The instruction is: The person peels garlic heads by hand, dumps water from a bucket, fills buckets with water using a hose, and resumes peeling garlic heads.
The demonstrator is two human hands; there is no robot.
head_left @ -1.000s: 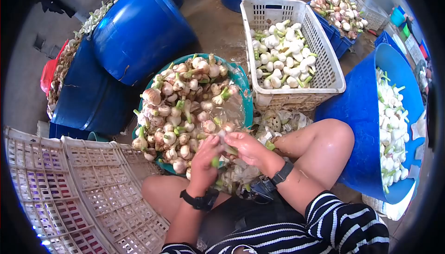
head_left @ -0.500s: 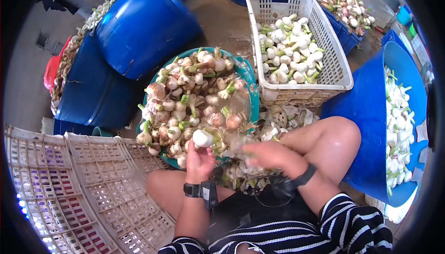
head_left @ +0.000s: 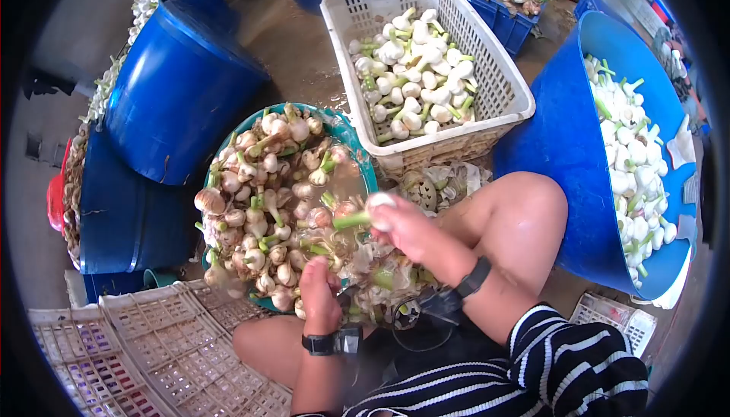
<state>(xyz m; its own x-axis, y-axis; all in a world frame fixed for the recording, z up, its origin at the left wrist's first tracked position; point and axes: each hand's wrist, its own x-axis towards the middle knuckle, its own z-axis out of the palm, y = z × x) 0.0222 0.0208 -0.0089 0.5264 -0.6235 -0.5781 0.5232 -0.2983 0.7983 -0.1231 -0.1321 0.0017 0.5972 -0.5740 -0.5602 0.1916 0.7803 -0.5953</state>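
"Where do we begin, with the clock's centre at the middle of the view?"

"At ten o'clock, the tilted blue barrel (head_left: pixel 179 98); at half past seven, a pale lattice crate (head_left: pixel 182 348). Towards nine sits the teal tub (head_left: pixel 356 142), heaped with soiled, stem-on garlic bulbs (head_left: pixel 258 223)."

"And the left hand (head_left: pixel 319 299)?"

"Around seven o'clock, near the tub's lower edge, fingers curled, thumb up. I cannot tell whether anything sits inside them. The two hands are apart."

"What lies beside it?"

"Pale peelings (head_left: pixel 384 274), towards half past five. To my mind they mark a good spot to work above: loose skin falls there, away from the bulbs."

"The right hand (head_left: pixel 404 228)?"

"Between four and five o'clock, closed round one held bulb (head_left: pixel 380 202) near the tub's right rim. The bulb is whitish, and its green stem (head_left: pixel 350 220) points towards nine."

"A sound grip?"

"I judge so — fingers on the bulb, stem free. It wants enough pressure for a surface that may be slick, yet not so much that it dents. A slip could land it among the soiled ones."

"And further right?"

"At one o'clock, the white crate (head_left: pixel 456 130) with clean bulbs (head_left: pixel 414 75) inside; at three, a large blue tub (head_left: pixel 559 139) with more. Bulbs this bare are best laid down, not tossed — I'd expect bruises otherwise."
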